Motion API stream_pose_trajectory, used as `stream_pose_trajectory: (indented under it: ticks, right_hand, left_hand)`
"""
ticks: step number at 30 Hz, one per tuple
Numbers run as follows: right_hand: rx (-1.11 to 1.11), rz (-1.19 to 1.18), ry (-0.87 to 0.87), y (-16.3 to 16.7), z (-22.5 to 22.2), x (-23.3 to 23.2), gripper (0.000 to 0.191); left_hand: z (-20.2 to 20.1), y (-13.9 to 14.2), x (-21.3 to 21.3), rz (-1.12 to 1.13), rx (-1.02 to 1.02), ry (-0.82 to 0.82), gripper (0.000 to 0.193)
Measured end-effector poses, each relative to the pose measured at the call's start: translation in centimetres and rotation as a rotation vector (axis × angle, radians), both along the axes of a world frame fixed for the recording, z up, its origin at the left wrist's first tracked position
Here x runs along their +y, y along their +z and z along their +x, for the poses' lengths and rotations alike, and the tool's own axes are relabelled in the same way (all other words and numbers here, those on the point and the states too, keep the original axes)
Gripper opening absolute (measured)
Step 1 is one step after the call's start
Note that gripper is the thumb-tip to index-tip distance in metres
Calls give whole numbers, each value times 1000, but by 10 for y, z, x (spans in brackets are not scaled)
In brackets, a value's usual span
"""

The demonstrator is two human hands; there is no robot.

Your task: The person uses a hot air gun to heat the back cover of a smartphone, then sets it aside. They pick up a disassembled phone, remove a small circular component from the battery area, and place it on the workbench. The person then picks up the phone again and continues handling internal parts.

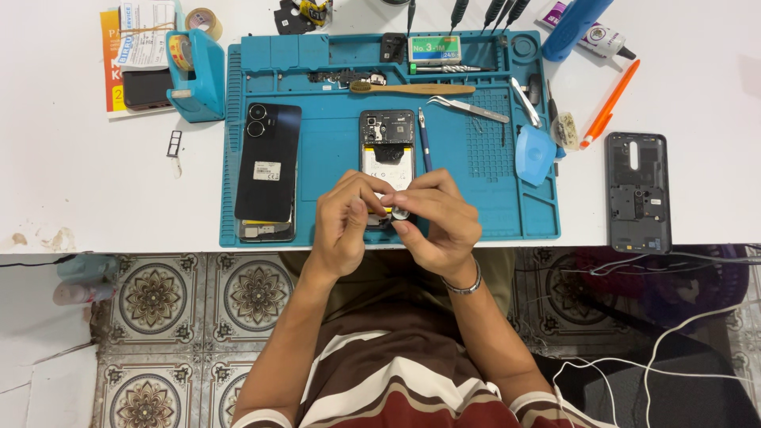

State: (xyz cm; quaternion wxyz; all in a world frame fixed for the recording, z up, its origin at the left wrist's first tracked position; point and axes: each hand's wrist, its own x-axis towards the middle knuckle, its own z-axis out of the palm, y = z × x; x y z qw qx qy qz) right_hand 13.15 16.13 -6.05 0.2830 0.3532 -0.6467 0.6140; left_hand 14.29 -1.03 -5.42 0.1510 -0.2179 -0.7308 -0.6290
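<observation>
At the centre of the frame, over the lower end of an opened phone (388, 154) on the blue work mat (333, 158), the left hand (346, 222) and right hand (437, 222) meet, fingertips pinching a small round silvery part (400, 212) between them. A black phone (268, 162) lies left; tweezers (468, 108) upper right.

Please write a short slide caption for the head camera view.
Both hands, left and right, pinch a small part over an opened phone on a blue repair mat.
</observation>
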Motion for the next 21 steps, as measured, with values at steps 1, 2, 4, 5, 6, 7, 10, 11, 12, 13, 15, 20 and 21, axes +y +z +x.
stream_pose_trajectory:
  ticks: [1, 2, 4, 5, 6, 7, 10, 11, 12, 13, 15, 20, 21]
  right_hand:
    - [3, -6, -26, 0, 0, 0, 31]
    - [5, -11, -54, -1, 1, 0, 28]
    - [-1, -53, -90, -4, 2, -1, 25]
    - [-8, -90, -97, -5, 3, -2, 25]
    - [-17, -126, -105, -7, 3, -2, 24]
    - [-61, -168, -94, -10, 4, -3, 23]
    - [-128, -258, -83, -17, 5, -4, 21]
    - [-106, -264, -96, -19, 5, -3, 20]
    - [-83, -269, -107, -21, 5, -3, 19]
    - [-129, -290, -127, -23, 5, -3, 19]
    - [-223, -331, -163, -26, 7, -3, 19]
    - [-230, -397, -192, -25, 6, -7, 19]
    - [-247, -424, -205, -24, 4, -7, 19]
  left_hand:
    - [0, 1, 0, 1, 1, 0, 69]
    - [0, 2, 0, 3, 2, -3, 68]
    - [1, 3, 0, 0, 8, -7, 68]
    - [1, 4, 0, -1, 13, -8, 67]
    - [1, 5, 0, -2, 12, -10, 67]
    - [1, 5, 1, -2, 11, -12, 67]
    - [0, 6, 1, 4, 9, -8, 65]
    - [1, 6, 2, 7, 9, -5, 64]
    - [0, 6, 2, 7, 9, -5, 64]
    - [0, 5, 2, 7, 6, -5, 64]
    - [1, 7, 2, 11, 2, -4, 61]
    - [9, 18, -1, -58, 38, 110, 36]
    - [11, 21, -2, -171, 97, 154, 27]
